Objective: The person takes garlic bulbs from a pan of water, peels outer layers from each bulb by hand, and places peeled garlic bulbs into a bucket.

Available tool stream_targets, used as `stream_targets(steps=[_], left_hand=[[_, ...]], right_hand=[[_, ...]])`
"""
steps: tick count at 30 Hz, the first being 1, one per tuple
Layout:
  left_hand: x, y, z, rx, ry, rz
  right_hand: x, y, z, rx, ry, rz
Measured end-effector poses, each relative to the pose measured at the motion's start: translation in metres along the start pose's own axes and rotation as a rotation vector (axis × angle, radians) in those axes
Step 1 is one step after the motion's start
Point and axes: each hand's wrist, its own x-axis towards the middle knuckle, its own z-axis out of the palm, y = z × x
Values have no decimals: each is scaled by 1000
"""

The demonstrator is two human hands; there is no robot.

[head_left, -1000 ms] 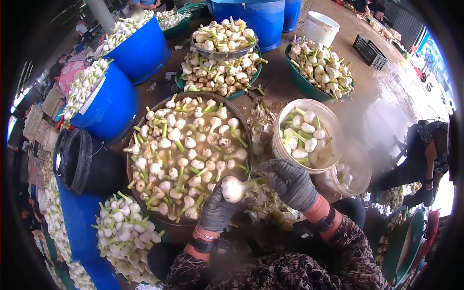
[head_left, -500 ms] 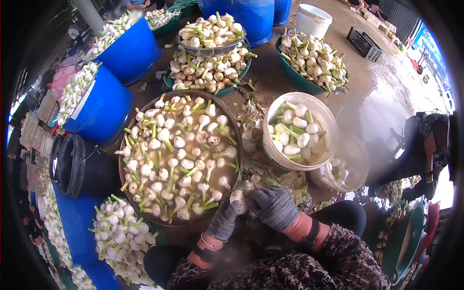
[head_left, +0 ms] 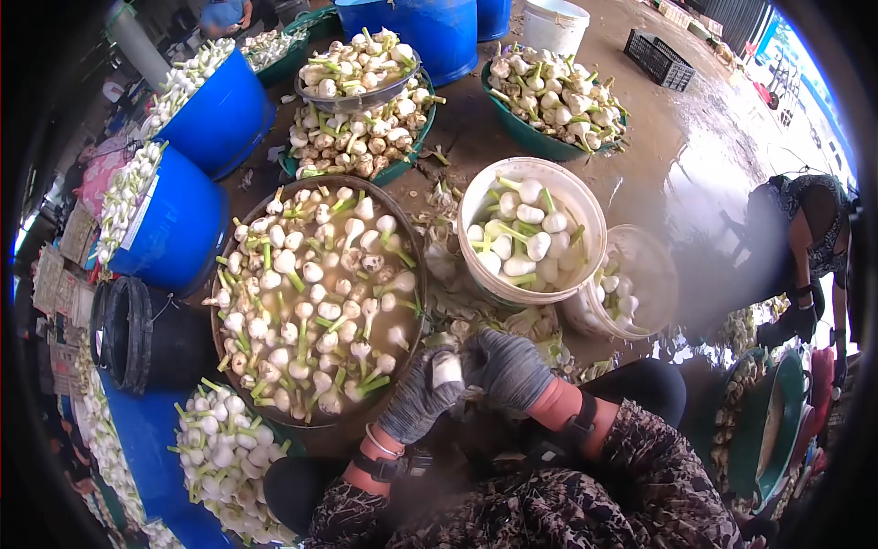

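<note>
My left hand (head_left: pixel 418 400), in a grey glove, is closed round a white garlic bulb (head_left: pixel 446 370). Close against it on the right, my right hand (head_left: pixel 508 369) has its gloved fingers curled at the bulb; what lies under them is hidden. Left of my hands, a wide round tub (head_left: pixel 420 311) holds muddy water with many stemmed bulbs afloat. Just beyond my right hand stands a white bucket (head_left: pixel 594 203) with cleaner bulbs in water. Peeled skins and leaves (head_left: pixel 533 322) lie on the ground between them.
A second, cloudy bucket (head_left: pixel 666 274) touches the first. A pile of bulbs (head_left: pixel 224 457) is at lower left. Blue tubs (head_left: pixel 187 220), heaped green basins (head_left: pixel 526 133) and a black crate (head_left: pixel 660 59) stand farther off. Another person (head_left: pixel 805 229) is at the right edge.
The bulb's stem pointed right between my hands a second ago; now my hands are close together around the bulb. The view has shifted, so the buckets appear farther left.
</note>
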Motion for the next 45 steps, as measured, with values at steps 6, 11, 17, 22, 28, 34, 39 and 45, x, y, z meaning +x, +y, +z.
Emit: stream_targets(steps=[6,11,17,22,28,34,39,45], left_hand=[[-5,18,10,173,29,229],[-9,27,14,-403,-121,-30],[-10,53,37,66,-45,88],[-18,61,43,260,-15,377],[-7,33,30,-738,189,-223],[-23,18,1,-526,463,-53],[-31,31,42,161,310,207],[-38,2,18,-162,359,47]], right_hand=[[-1,37,21,546,-135,255],[-21,7,-13,142,-163,-3],[-32,21,-13,49,12,-26],[-25,50,-17,354,-86,282],[-51,33,-1,-108,-359,222],[-54,40,16,177,-289,-35],[-5,-27,-28,627,-170,290],[81,11,-50,-114,545,73]])
